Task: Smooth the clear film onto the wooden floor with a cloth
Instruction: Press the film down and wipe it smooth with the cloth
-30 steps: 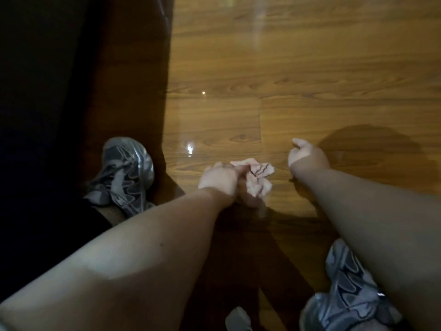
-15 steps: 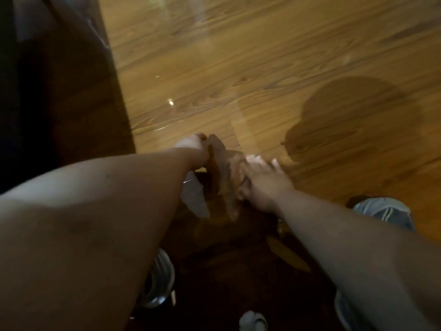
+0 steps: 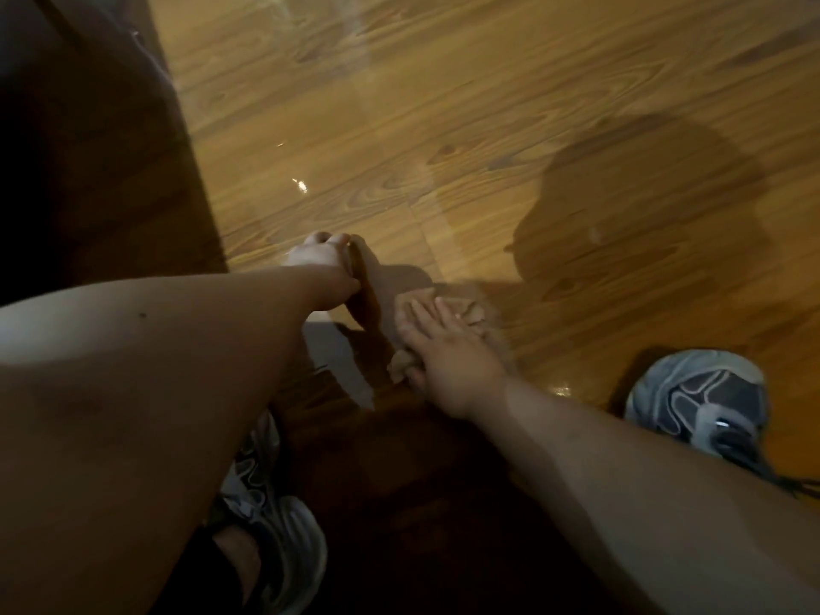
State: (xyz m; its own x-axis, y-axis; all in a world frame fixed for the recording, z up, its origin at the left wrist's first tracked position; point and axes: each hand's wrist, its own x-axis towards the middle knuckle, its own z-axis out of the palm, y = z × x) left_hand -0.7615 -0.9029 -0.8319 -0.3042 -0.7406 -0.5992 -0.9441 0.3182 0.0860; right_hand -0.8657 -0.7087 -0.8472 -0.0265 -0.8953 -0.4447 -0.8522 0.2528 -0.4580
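Right hand (image 3: 448, 361) flat, pressing crumpled cloth (image 3: 468, 310) onto glossy woodgrain floor (image 3: 488, 126); left hand (image 3: 321, 257) pinching lifted clear film (image 3: 366, 295).

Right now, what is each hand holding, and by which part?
Left hand pinches the clear film by its lifted edge; right hand grips nothing, just presses flat on the cloth.

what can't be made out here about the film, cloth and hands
Head view:
- left hand: grip hidden behind its own wrist
- clear film: edges lost in glare and dimness
- cloth: mostly covered by the right hand
- left shoe: partly covered by the left forearm
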